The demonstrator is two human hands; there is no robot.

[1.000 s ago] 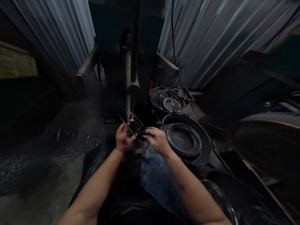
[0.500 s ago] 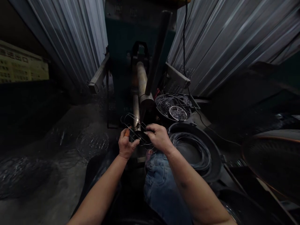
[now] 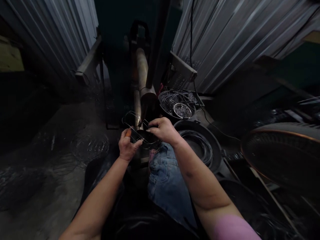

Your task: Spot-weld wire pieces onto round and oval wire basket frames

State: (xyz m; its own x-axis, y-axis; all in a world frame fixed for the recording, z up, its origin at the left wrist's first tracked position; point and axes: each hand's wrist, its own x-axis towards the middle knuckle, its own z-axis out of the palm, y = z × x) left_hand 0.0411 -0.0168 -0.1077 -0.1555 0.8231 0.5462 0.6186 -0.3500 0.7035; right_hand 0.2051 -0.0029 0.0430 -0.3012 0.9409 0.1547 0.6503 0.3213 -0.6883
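A bent wire frame [image 3: 130, 124] with rounded ends lies across the tip of the lower metal rod [image 3: 137, 106] of a machine. My left hand [image 3: 128, 145] is closed on the frame's near left side, with an orange wrap round one finger. On the other side, my right hand [image 3: 163, 129] pinches with thumb and forefinger close to the rod tip; the small part between those fingers is too dark to make out. Above the lower rod runs a thicker metal cylinder [image 3: 143, 71], its end just beyond my hands.
To the right stand a bowl [image 3: 163, 111] of wire pieces holding a small round dish [image 3: 182, 110], and a black basin [image 3: 217, 150] with coiled wire [image 3: 206, 146]. A large round rim [image 3: 280, 131] is farther right. Wire rings [image 3: 90, 146] lie on the left floor.
The view has tilted down and shifted right, so everything appears higher and farther left. Both hands stay at the rod tip with the wire frame; my right hand's fingers are a little straighter.
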